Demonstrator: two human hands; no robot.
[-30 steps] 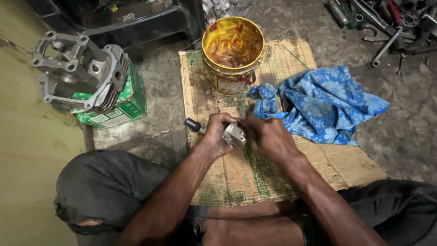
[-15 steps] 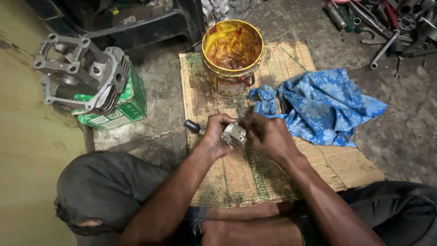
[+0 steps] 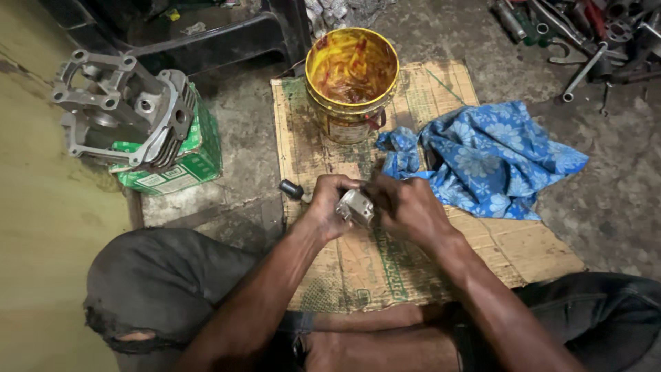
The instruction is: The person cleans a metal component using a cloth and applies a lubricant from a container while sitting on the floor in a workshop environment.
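Both hands meet over a sheet of worn cardboard (image 3: 413, 269) on the floor. My left hand (image 3: 329, 203) grips a small silver metal part (image 3: 355, 205) from its left side. My right hand (image 3: 406, 207) is closed on the same part from the right, fingers curled over its top. A black-handled tool (image 3: 291, 189) pokes out just left of my left hand; I cannot tell whether that hand holds it. A yellow bucket (image 3: 352, 77) smeared inside with red-orange grease stands on the cardboard's far end.
A blue flowered cloth (image 3: 492, 155) lies crumpled to the right. At left a grey engine cylinder head (image 3: 120, 110) rests on a green box (image 3: 186, 162). Spanners and other tools (image 3: 585, 34) lie at the top right. My knees frame the bottom.
The hands stay closed on the metal part with only small shifts of the fingers. Nothing else has moved.
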